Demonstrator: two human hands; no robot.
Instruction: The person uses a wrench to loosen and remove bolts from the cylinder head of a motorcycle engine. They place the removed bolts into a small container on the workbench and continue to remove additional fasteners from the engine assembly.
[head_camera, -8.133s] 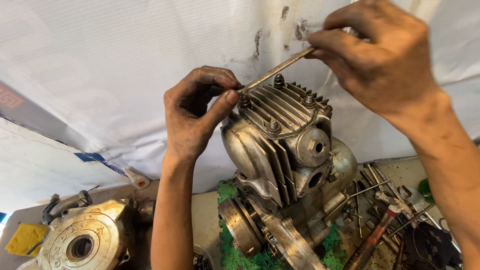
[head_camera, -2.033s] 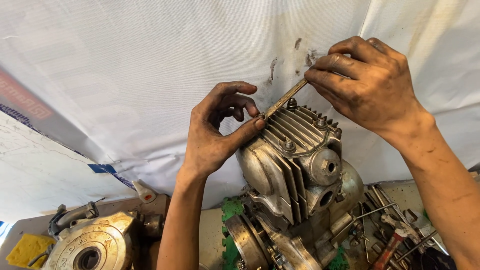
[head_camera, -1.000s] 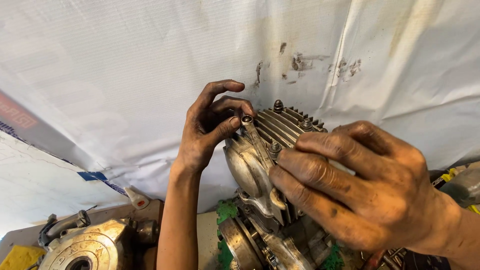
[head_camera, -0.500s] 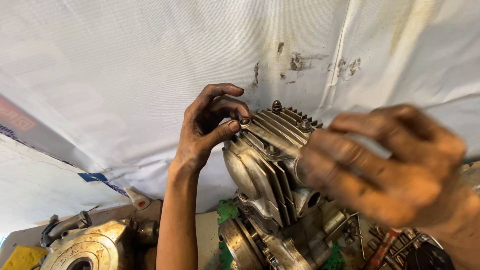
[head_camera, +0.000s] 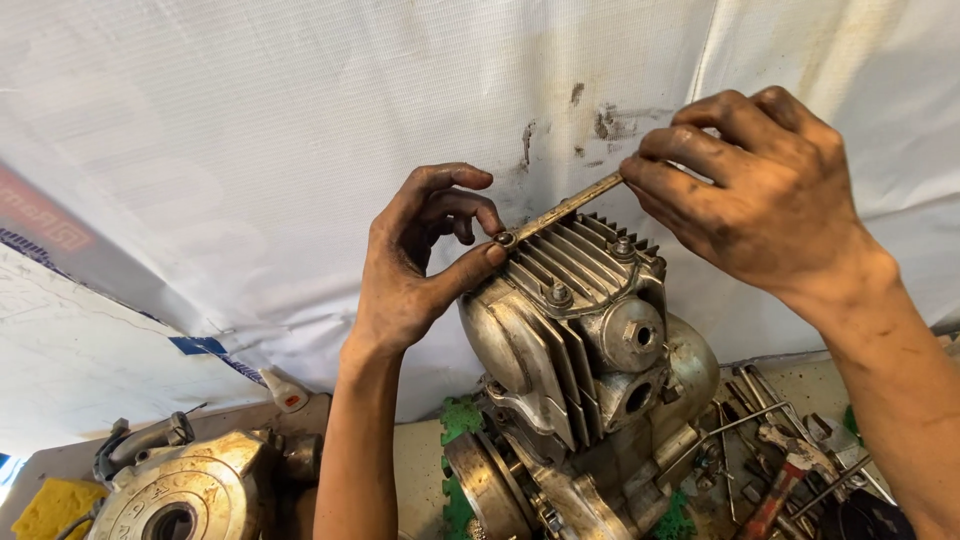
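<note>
Right hand (head_camera: 765, 190) grips a wrench (head_camera: 560, 212); left hand (head_camera: 425, 260) pinches its end on the engine (head_camera: 580, 330).

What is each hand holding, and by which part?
Right hand pinches the slim wrench by its handle end; left hand steadies its ring end.

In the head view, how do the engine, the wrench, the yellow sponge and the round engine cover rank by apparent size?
1. Engine
2. Round engine cover, cut by the frame edge
3. Wrench and yellow sponge: unsure; the sponge is partly out of frame.
</note>
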